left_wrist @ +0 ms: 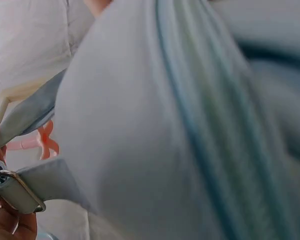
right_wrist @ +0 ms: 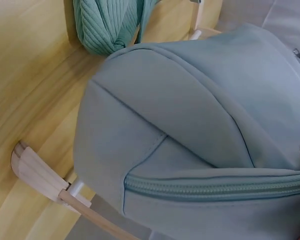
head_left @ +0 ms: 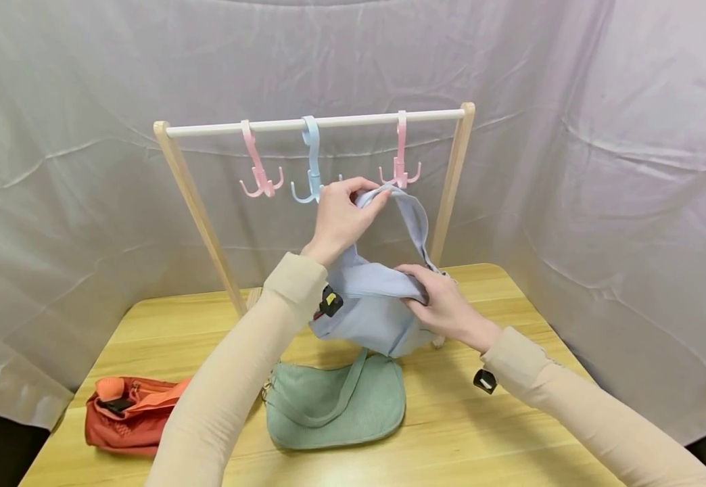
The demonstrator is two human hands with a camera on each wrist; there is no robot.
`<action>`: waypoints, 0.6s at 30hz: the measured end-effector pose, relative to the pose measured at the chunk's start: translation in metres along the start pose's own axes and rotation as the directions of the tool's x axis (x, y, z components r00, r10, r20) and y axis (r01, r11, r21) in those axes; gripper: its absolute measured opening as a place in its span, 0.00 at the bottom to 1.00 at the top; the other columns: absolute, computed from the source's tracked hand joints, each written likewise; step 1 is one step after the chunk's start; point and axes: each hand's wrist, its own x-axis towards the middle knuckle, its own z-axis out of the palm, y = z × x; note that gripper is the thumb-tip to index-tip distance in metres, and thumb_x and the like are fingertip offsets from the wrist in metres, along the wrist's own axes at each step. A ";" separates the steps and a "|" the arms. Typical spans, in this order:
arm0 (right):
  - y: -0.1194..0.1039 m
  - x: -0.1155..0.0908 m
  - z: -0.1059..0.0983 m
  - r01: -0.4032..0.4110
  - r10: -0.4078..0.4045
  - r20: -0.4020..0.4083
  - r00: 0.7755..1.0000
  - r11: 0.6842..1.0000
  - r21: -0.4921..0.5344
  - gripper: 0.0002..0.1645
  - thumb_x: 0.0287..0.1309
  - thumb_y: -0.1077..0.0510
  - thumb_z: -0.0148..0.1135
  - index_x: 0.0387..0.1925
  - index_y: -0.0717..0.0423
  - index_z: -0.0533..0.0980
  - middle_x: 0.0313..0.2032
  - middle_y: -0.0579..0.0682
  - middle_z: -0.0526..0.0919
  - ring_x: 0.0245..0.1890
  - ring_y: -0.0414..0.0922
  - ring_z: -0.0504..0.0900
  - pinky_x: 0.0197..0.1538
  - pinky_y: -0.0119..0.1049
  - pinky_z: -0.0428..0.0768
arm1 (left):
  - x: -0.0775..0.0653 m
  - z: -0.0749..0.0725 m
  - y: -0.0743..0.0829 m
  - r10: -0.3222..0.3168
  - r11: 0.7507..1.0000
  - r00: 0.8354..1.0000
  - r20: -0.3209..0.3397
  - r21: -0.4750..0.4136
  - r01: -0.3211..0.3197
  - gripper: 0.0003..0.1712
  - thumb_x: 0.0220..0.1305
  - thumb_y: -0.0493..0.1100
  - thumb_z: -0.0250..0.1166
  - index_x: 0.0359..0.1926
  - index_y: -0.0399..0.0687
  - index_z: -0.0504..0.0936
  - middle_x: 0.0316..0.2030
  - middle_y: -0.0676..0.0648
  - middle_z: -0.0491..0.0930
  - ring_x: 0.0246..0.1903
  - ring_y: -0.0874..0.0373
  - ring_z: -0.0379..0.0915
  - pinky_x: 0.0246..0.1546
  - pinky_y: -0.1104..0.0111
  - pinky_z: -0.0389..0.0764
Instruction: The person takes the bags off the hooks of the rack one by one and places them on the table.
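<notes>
A light blue shoulder bag hangs in the air in front of the rack, above the table. My left hand pinches its strap between thumb and fingers, just below the right pink hook. In the left wrist view a metal buckle shows on the strap close to the fingers. Lower down, my right hand grips the upper edge of the bag's body. A zipper runs along the bag in the right wrist view. The blue hook is partly hidden behind my left hand.
The rack has a white bar on wooden legs, with another pink hook at left. A green corduroy bag lies in front on the wooden table. Left of it sits a red bag, partly behind my left sleeve.
</notes>
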 end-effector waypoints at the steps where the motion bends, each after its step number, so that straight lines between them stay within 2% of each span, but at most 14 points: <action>1: 0.000 -0.001 -0.001 0.007 -0.007 -0.001 1.000 1.000 0.000 0.29 0.51 0.69 0.72 0.57 0.60 0.75 0.46 0.56 0.87 0.44 0.50 0.87 0.45 0.46 0.83 | 0.000 0.000 -0.001 0.004 1.000 1.000 0.006 0.019 -0.004 0.12 0.61 0.48 0.72 0.39 0.45 0.90 0.30 0.46 0.88 0.26 0.58 0.76 0.28 0.73 0.70; 11: -0.001 -0.006 -0.007 0.055 -0.055 -0.022 0.998 0.998 -0.026 0.26 0.49 0.72 0.72 0.52 0.61 0.78 0.46 0.55 0.87 0.43 0.50 0.87 0.45 0.46 0.84 | -0.008 0.000 -0.011 0.047 0.984 0.998 0.050 0.167 -0.055 0.14 0.63 0.47 0.69 0.45 0.45 0.89 0.38 0.47 0.86 0.34 0.55 0.79 0.37 0.66 0.76; 15: -0.003 -0.006 -0.011 0.078 -0.078 -0.035 0.996 0.997 -0.020 0.26 0.48 0.73 0.71 0.52 0.63 0.78 0.46 0.55 0.87 0.44 0.50 0.87 0.46 0.45 0.84 | -0.012 -0.002 -0.014 0.020 0.977 0.997 0.077 0.209 -0.036 0.18 0.63 0.46 0.69 0.52 0.44 0.87 0.46 0.46 0.86 0.42 0.53 0.82 0.44 0.62 0.78; 18: -0.004 -0.005 -0.013 0.099 -0.100 -0.046 0.994 0.995 -0.021 0.26 0.47 0.74 0.71 0.51 0.63 0.78 0.45 0.56 0.87 0.43 0.50 0.87 0.46 0.43 0.83 | -0.015 -0.003 -0.016 -0.001 0.974 0.996 0.089 0.226 -0.019 0.23 0.62 0.46 0.69 0.57 0.43 0.84 0.54 0.45 0.83 0.51 0.50 0.81 0.53 0.58 0.78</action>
